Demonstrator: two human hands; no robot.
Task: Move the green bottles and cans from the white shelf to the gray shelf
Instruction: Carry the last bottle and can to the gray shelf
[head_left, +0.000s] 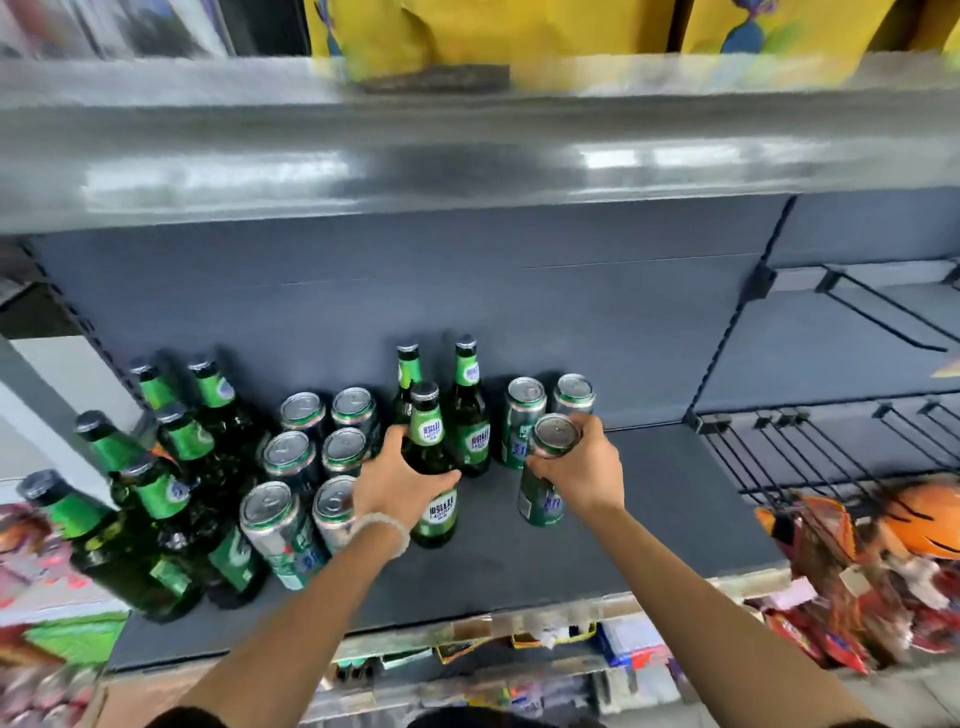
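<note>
I look down on a gray shelf (675, 499) that carries green bottles and green cans. My left hand (397, 480) is wrapped around an upright green bottle (434, 514) standing on the shelf in front of two other bottles (470, 415). My right hand (584, 467) grips a green can (543, 499) near its top, just in front of two more cans (524, 415). Several cans (306, 452) and several bottles (171, 467) stand in rows to the left. The white shelf is out of view.
An upper gray shelf edge (467, 156) overhangs, with yellow bags (467, 31) on it. Black wire hooks (831, 441) and orange and red packets (883, 561) hang at the right. Colourful goods fill the lower left and the shelf below.
</note>
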